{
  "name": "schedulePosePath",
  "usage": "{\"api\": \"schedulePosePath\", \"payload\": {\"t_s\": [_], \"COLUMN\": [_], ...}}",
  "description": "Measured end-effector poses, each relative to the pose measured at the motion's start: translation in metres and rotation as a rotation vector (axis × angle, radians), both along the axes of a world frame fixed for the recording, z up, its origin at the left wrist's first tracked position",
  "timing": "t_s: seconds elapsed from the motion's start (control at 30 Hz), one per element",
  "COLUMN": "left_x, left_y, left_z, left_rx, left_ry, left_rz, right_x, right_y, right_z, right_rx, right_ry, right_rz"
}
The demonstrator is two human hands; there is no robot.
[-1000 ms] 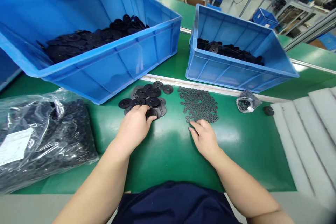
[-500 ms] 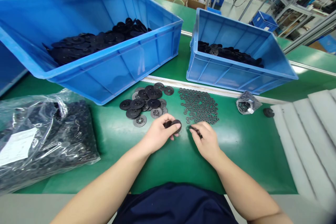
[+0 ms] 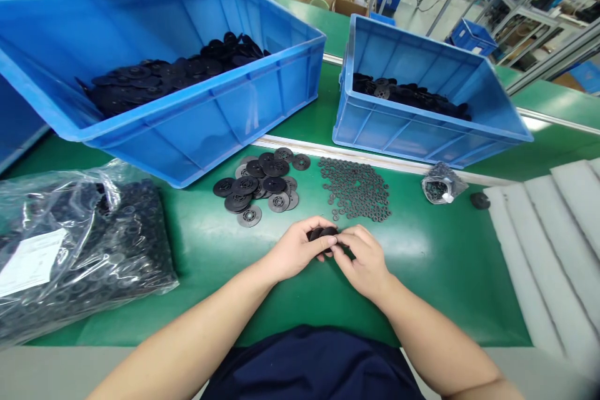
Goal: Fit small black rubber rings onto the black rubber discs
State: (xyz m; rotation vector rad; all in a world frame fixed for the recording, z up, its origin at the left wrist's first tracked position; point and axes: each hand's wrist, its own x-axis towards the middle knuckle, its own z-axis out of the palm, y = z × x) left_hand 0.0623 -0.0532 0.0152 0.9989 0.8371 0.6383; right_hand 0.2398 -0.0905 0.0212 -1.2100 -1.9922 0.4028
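Just in front of my body, my left hand (image 3: 297,250) is closed around a few black plastic discs (image 3: 323,237), overlapping and tilted. Against their right edge, the fingertips of my right hand (image 3: 364,262) are pinched together. Whatever small part sits in that pinch is hidden by the fingers. Beyond my left hand lies a loose heap of black discs (image 3: 246,185) with slotted centres. Small black rings (image 3: 359,190) are spread out in a patch beyond my right hand.
Two blue bins, a large left one (image 3: 206,119) and a right one (image 3: 422,131), hold black discs. At left lies a clear bag (image 3: 117,250) of dark ring-like parts. A small plastic bag (image 3: 440,184), a black round part (image 3: 480,200) and white foam sheets (image 3: 544,250) are at right.
My hands have come together: the left moved right with the discs, and the right fingers now meet the discs' edge. The small dark parts seen in my right fingers are now hidden.
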Motion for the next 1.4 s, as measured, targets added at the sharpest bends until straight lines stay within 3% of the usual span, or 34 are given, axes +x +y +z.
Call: {"api": "schedulePosePath", "payload": {"t_s": [0.4, 0.7, 1.2, 1.4], "left_x": [-0.003, -0.004, -0.013, -0.013], "left_y": [0.002, 0.003, 0.010, 0.012], "left_z": [0.013, 0.010, 0.014, 0.016], "left_rx": [-0.092, -0.219, -0.193, -0.126], "left_ry": [-0.024, -0.133, -0.221, -0.212], "left_rz": [-0.040, -0.078, 0.100, 0.182], "right_x": [0.001, 0.002, 0.014, 0.015], "right_y": [-0.001, -0.003, 0.010, 0.012], "right_z": [0.004, 0.004, -0.014, -0.025], "right_rx": [-0.067, -0.076, -0.133, -0.137], "right_ry": [0.095, 0.162, 0.084, -0.143], "right_rz": [0.025, -0.014, -0.102, -0.117]}}
